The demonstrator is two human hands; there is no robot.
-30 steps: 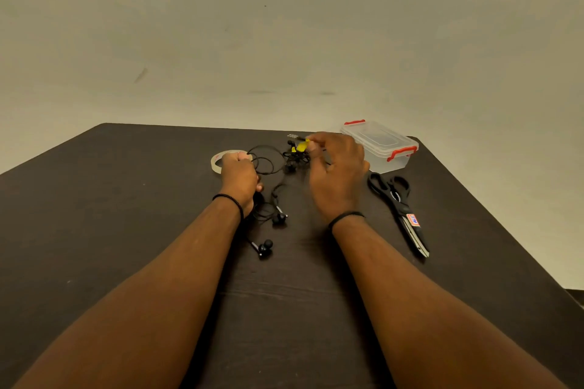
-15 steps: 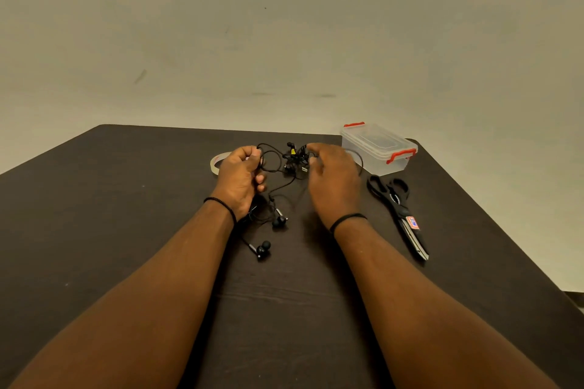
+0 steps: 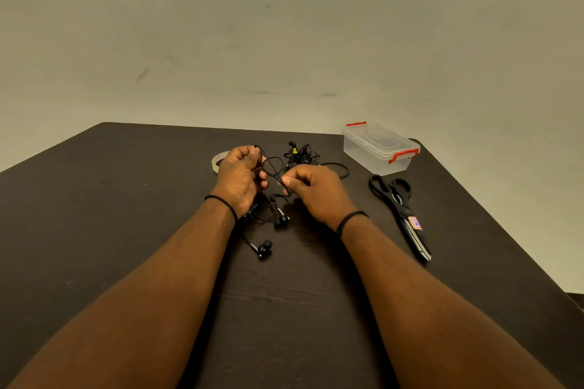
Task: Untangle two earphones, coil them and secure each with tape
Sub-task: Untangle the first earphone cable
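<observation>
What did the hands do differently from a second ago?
The right hand let go of the tangled earphones, came nearer and now pinches the black cable that the left hand holds up. Tape roll, scissors and box stayed put.

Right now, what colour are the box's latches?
Red, on the clear plastic box; its latches show best in the head view.

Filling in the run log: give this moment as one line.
stage: untangling | left hand: pinches thin black earphone cable | right hand: pinches same cable | clear tape roll: untouched
</observation>
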